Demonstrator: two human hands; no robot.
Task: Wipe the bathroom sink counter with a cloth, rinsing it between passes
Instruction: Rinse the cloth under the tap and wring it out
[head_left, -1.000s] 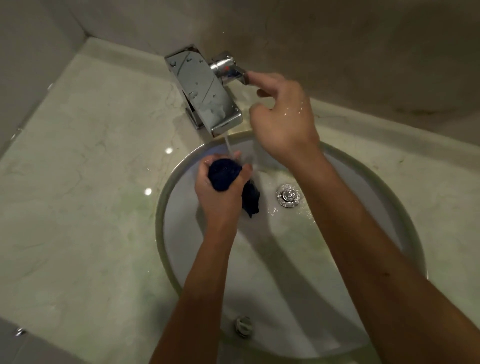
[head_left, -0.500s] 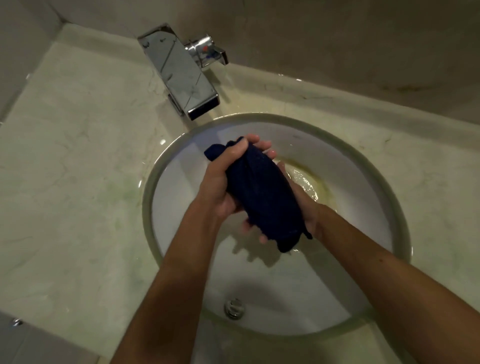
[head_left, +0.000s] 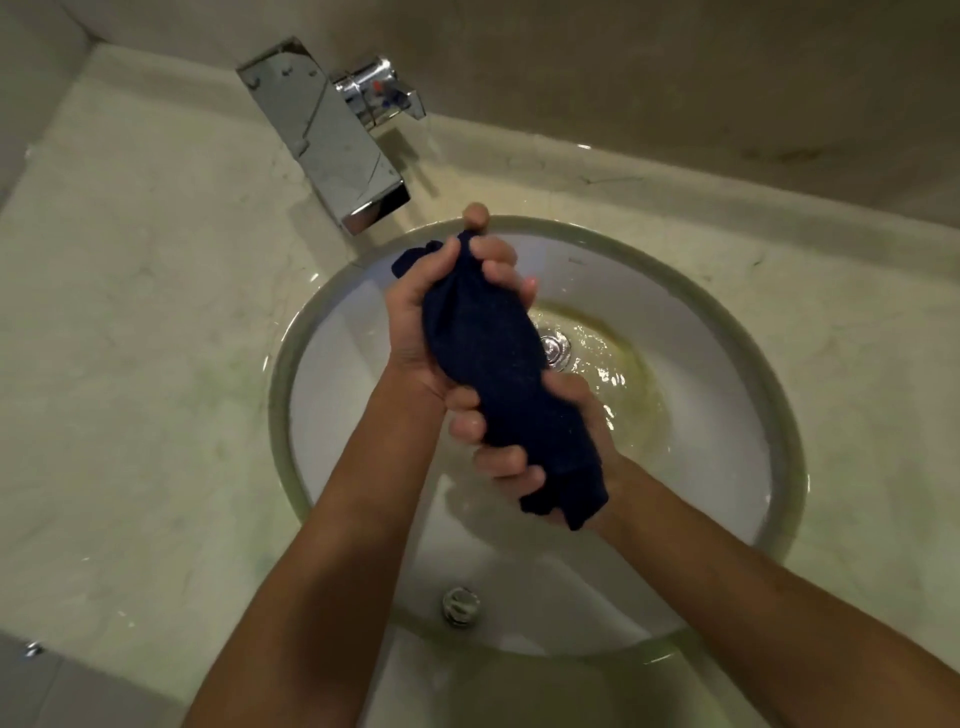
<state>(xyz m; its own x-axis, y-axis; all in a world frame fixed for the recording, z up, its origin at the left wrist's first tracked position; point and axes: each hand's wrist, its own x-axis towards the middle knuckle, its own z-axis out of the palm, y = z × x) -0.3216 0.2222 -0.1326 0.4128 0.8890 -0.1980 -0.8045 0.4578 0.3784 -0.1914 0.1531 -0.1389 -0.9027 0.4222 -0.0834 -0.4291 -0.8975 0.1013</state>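
Both forearms are stretched over the sink (head_left: 727, 519). The dark blue cloth (head_left: 493, 358), bunched into a roll, is held above the basin: its upper end is clenched in the left hand (head_left: 431, 322), its lower end in the right hand (head_left: 524, 447), each grip closed tight.

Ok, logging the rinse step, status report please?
Left hand and right hand both grip the cloth, bunched over the basin. Tap dry. Nothing obstructing.

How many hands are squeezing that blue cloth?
2. The left hand grips the cloth at its far end, near the faucet; the right hand grips its near end, over the basin. No other hands show.
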